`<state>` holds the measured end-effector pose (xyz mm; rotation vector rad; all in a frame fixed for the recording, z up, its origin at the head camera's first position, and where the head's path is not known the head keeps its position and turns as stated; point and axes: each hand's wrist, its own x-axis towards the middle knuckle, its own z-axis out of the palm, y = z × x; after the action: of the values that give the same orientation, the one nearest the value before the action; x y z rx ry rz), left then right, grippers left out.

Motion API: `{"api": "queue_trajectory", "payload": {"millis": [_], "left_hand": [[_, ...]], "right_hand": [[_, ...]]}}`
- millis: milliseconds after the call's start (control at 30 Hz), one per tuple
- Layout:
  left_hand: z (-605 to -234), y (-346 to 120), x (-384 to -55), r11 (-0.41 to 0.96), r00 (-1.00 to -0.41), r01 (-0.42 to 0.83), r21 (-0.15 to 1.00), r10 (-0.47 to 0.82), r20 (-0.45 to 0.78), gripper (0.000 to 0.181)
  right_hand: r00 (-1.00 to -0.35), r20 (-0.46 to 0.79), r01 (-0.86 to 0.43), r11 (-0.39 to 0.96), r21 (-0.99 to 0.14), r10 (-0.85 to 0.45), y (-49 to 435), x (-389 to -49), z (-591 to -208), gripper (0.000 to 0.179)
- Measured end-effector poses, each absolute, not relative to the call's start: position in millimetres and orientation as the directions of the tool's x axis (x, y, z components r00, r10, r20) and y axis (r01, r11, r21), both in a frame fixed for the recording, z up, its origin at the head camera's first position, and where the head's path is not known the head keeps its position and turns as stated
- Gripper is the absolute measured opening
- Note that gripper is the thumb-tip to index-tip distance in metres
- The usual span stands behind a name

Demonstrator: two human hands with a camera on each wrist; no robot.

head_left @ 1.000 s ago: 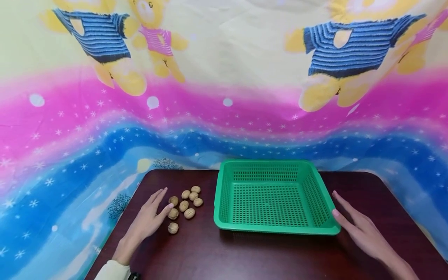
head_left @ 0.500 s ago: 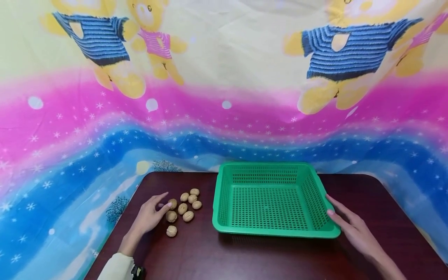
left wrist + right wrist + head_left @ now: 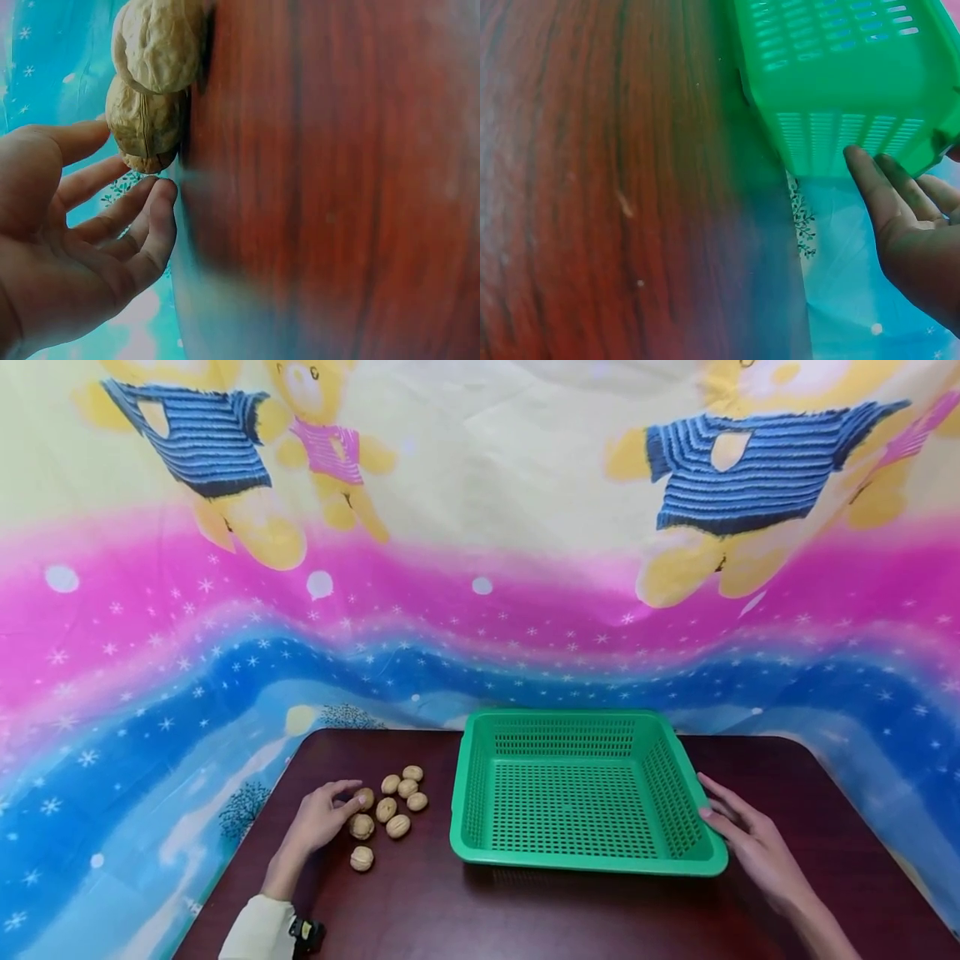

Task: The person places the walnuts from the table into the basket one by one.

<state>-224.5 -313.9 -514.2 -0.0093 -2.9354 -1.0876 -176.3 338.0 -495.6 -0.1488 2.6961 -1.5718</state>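
In the head view, my left hand (image 3: pixel 318 818) has its thumb and index finger round a walnut (image 3: pixel 365 798) on the left of the table. The left wrist view shows my left hand (image 3: pixel 90 232) with curled fingers near the walnuts; a nearer walnut (image 3: pixel 146 120) partly hides the one at the fingertips. Several other walnuts (image 3: pixel 386 811) lie loose to its right. My right hand (image 3: pixel 757 843) holds the right rim of a green plastic basket (image 3: pixel 592 865). In the right wrist view, fingers (image 3: pixel 870 184) lie against the basket's slotted outer wall (image 3: pixel 840 90).
The dark reddish-brown table (image 3: pixel 525 918) has rounded far corners. Behind it hangs a cloth (image 3: pixel 480 635) printed with bears and snowflakes. The basket stands near the table's far edge, right of the walnuts. A black device (image 3: pixel 306 935) is strapped at the left wrist.
My left hand has closed its thumb and index finger round a walnut. My right hand has moved left onto the basket's rim and taken hold. The camera view has shifted slightly.
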Motion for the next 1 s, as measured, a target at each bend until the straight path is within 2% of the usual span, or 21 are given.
{"api": "queue_trajectory", "payload": {"millis": [300, 567, 1000], "left_hand": [[-513.5, -311.0, -227.9, 0.754, -1.000, 0.007, 0.657, 0.016, -0.008, 0.034], [-516.3, -313.8, -227.2, 0.747, -1.000, -0.026, 0.665, -0.018, -0.018, 0.034], [-482.3, -289.7, -224.8, 0.730, -0.991, 0.076, 0.679, -0.017, 0.129, 0.036]], "right_hand": [[-0.998, 0.022, -0.043, 0.449, -0.893, -0.052, 343.9, -171.7, -502.8, 0.063], [-0.998, 0.043, -0.058, 0.424, -0.904, -0.045, 343.3, -171.3, -504.5, 0.062], [-0.995, 0.077, -0.099, 0.401, -0.911, -0.070, 339.7, -178.2, -502.2, 0.060]]}}
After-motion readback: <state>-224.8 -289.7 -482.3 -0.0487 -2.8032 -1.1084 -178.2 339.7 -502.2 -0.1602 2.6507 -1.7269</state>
